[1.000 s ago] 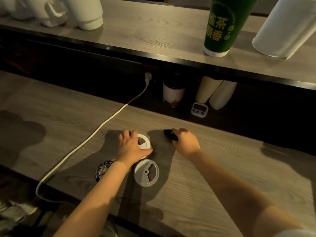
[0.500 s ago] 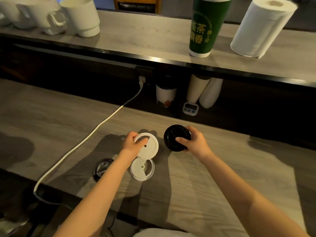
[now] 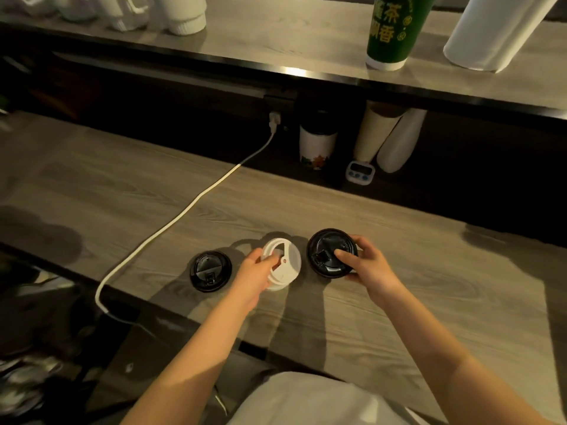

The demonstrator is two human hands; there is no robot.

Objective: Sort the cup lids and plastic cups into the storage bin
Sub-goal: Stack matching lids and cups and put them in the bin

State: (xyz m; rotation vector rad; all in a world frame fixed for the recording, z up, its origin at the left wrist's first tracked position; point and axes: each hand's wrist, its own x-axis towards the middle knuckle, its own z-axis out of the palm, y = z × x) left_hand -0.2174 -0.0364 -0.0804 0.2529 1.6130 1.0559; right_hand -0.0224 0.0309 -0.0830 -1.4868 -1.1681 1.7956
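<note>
Grey wood-grain counter [image 3: 399, 302] stretches under both hands, with a raised shelf [image 3: 276, 41] behind it. The person's left hand [image 3: 257, 271] curls its fingers round the rim of a round white plastic cup lid [image 3: 285, 266], tilted up off the wood. Their right hand [image 3: 365, 265] grips a round black plastic cup lid [image 3: 328, 251], thumb across its top. The two lids sit just beside each other between the hands. Left of the left hand a second black lid [image 3: 210, 271] lies flat, near a white cable [image 3: 184, 213].

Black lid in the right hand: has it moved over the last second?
Yes. The black lid in the right hand has come up off the counter, tipped to face the camera.
</note>
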